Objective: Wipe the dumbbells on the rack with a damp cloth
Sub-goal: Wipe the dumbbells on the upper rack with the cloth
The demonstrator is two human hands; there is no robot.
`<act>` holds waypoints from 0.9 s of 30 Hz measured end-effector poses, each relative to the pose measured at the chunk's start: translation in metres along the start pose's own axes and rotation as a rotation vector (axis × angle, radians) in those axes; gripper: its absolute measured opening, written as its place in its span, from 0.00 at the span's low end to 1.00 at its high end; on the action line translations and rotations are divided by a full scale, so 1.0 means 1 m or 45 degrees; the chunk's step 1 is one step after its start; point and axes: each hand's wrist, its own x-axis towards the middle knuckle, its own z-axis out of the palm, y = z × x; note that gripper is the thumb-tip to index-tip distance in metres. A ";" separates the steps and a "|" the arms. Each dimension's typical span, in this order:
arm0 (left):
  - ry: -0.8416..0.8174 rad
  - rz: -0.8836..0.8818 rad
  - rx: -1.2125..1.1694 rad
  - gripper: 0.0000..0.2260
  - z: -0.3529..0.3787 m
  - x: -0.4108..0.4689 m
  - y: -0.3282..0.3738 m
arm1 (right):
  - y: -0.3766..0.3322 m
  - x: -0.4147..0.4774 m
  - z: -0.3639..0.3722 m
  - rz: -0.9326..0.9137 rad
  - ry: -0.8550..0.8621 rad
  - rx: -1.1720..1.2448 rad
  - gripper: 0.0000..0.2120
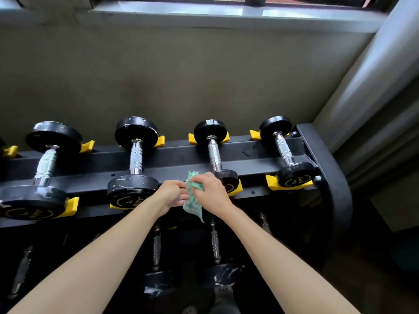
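- The right hand has its fingers curled round a thin, crumpled green cloth, bunching it in the fist. A loose tail of fabric hangs below the hand.
- The left hand reaches across to the cloth's left edge. Its fingertips disappear behind the fabric, so I cannot tell whether they pinch it or only touch it.
- Both hands are in front of the top tier of the black metal rack, between the second and third dumbbells from the left.
- The third dumbbell has round black heads and a ribbed chrome handle, and lies front to back in yellow plastic cradles. The right hand covers much of its near head and most of the printing there.
- The second dumbbell has pale scuffed patches on both heads; its yellow lettering is too blurred to read.
- The large leftmost dumbbell has its near head cut off by the left edge of the view.
- The fourth dumbbell sits at the right end of the rack, in full view.
- The lower-tier dumbbells lie in deep shadow, partly behind the forearms. Only chrome handles and scuffed heads show.
- The grey window sill is cut off at the top.
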 end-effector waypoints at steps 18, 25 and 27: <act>0.233 -0.052 -0.147 0.18 0.024 0.001 0.023 | 0.101 0.015 -0.048 0.930 0.815 1.407 0.15; 0.309 -0.007 -0.247 0.16 0.026 0.004 0.028 | 0.060 0.019 -0.043 0.693 0.754 1.009 0.14; 0.368 0.027 -0.319 0.15 0.032 0.003 0.036 | 0.045 0.012 -0.050 0.492 0.693 0.830 0.11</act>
